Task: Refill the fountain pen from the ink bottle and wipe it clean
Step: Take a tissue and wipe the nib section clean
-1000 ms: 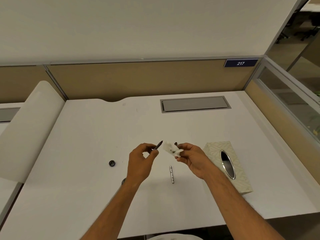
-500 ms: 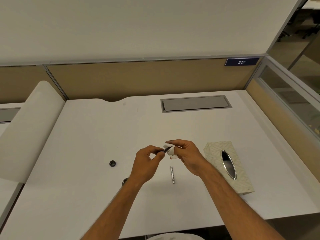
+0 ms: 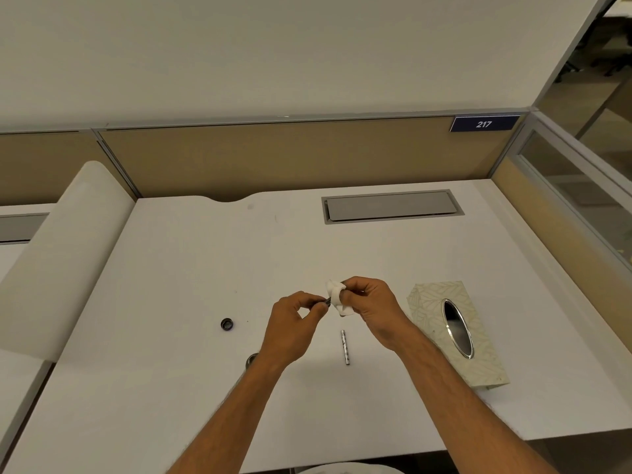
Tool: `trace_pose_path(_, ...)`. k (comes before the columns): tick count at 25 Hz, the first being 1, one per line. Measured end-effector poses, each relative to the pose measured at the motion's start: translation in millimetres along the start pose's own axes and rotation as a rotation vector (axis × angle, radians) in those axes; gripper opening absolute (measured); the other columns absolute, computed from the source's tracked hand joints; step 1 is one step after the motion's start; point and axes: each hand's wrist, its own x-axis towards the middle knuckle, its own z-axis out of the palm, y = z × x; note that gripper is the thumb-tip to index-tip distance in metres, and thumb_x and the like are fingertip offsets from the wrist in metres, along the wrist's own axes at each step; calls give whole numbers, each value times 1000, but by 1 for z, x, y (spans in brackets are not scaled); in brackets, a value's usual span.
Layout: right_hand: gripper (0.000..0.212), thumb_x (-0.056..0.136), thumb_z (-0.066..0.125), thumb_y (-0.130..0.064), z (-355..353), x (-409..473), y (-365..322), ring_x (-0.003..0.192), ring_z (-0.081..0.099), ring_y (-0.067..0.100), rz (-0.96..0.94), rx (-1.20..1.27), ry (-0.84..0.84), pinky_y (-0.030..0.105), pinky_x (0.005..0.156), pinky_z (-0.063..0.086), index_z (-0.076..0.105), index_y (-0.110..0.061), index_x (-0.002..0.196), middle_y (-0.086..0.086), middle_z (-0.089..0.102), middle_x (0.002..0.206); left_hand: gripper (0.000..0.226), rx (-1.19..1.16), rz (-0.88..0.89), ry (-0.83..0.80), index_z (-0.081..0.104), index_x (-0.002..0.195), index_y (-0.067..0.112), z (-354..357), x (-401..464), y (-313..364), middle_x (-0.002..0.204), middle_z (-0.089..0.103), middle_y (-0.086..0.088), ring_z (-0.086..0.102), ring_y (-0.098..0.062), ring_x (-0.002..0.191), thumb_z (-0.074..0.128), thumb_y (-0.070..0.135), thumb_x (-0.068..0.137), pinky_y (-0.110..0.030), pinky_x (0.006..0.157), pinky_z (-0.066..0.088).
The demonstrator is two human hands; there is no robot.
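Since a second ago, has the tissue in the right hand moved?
Yes. The tissue has closed leftward onto the pen tip, judged against the pen barrel lying on the desk.

Cap left of barrel, tissue box right

Dark pen — tip buried in crumpled white tissue.

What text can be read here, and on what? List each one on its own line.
"217": white digits on the dark blue nameplate at the top edge of the tan partition.
The tissue box shows only a leaf pattern, no lettering.
Nothing else carries readable text.
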Motion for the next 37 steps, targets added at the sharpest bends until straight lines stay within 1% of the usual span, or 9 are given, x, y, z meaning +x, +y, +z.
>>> trace_pose_path(7, 7, 86, 71, -3, 1, 2, 0, 73, 67, 21, -58, -82, 93, 37, 74, 57, 77, -3, 88, 10, 75, 83, 14, 0, -24, -20, 78, 96, 20, 0, 1, 4, 91, 74, 11, 64, 3, 89, 66, 26, 91, 0, 70, 39)
trace_pose_path(9, 9, 87, 68, 0, 2, 1, 1, 72, 68, 21, -70, -76, 111, 36, 74, 58, 77, -1, 90, 10, 75, 83, 14, -7, -24, -24, 78, 95, 20, 0, 0, 5, 89, 74, 11, 64, 4, 88, 66, 24, 91, 2, 71, 38)
trace_pose_path(13, 16, 90, 63, 4, -7, 0, -1, 66, 66, 20, -86, 66, 148, 32, 67, 56, 76, -3, 83, 8, 74, 79, 13, -36, -66, -21, 78, 94, 21, -3, -1, 1, 88, 74, 10, 65, -1, 89, 66, 23, 91, -7, 73, 39)
trace_pose_path(17, 17, 91, 62, 5, -18, 4, -1, 74, 67, 26, -54, 188, 233, 37, 71, 56, 72, -10, 91, 11, 72, 88, 13, -328, -194, -27, 76, 99, 17, -7, -2, 2, 84, 78, 1, 71, -8, 87, 64, 17, 93, -22, 80, 49)
trace_pose_path(19, 20, 90, 62, 6, -18, 3, 2, 81, 68, 28, -57, 212, 252, 34, 64, 58, 69, -11, 99, 15, 70, 98, 15, -524, -264, -48, 72, 106, 13, -8, -3, 9, 90, 79, -6, 74, -14, 93, 63, 13, 94, -24, 84, 50)
trace_pose_path(22, 24, 92, 60, 4, -15, 1, 2, 79, 67, 26, -46, 227, 222, 33, 60, 57, 70, -8, 110, 18, 69, 104, 17, -630, -285, -98, 69, 109, 10, -7, -2, 19, 93, 78, -12, 75, -18, 93, 59, 9, 96, -22, 83, 51)
trace_pose_path(28, 18, 94, 59, 1, 0, 0, -15, 75, 69, 20, -9, 124, 54, 29, 62, 56, 74, -2, 104, 11, 74, 96, 15, -454, -171, -102, 71, 102, 16, -2, -4, 29, 85, 79, -4, 75, -15, 89, 59, 11, 95, -25, 89, 52)
trace_pose_path(31, 19, 94, 58, 1, 0, 0, -20, 78, 71, 22, -11, 90, 0, 29, 64, 56, 74, -2, 105, 11, 75, 98, 13, -410, -137, -49, 72, 103, 13, 1, -4, 36, 86, 79, -3, 75, -12, 83, 63, 10, 93, -15, 78, 53)
trace_pose_path(37, 19, 95, 59, -2, -18, 0, -41, 70, 71, 14, 5, 14, -90, 21, 61, 54, 73, -1, 107, 11, 74, 94, 11, -317, -102, 55, 75, 95, 16, 13, -2, 56, 81, 79, 4, 75, -11, 76, 74, 11, 85, -12, 66, 54)
